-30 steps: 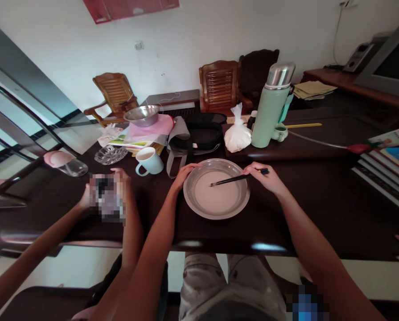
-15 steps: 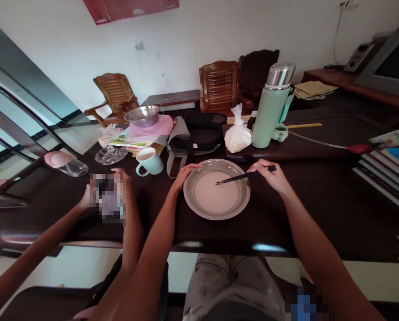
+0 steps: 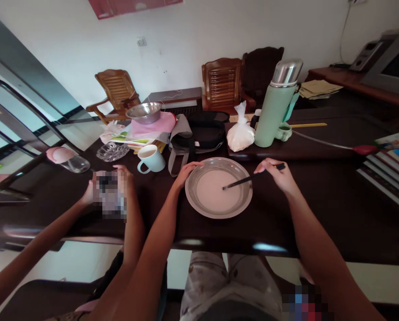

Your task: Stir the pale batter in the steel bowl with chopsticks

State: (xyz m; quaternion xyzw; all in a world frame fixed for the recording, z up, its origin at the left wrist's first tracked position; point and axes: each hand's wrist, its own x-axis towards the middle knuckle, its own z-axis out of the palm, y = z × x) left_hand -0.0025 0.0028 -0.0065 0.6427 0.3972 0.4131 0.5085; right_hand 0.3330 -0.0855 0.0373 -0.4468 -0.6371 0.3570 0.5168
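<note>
no readable text — labels, signs included

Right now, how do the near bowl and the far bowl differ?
Contents: the near bowl holds pale liquid; none shows in the far bowl.
Support: the near bowl sits on the table, the far bowl on a pink item.
Contact: the left hand touches the near bowl's rim; no hand is on the far bowl.
Shared: both are round and metallic-looking.

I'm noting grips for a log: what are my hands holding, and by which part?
Your right hand holds a dark, slender utensil near its upper end; your left hand touches the bowl's rim, its grip unclear.
</note>
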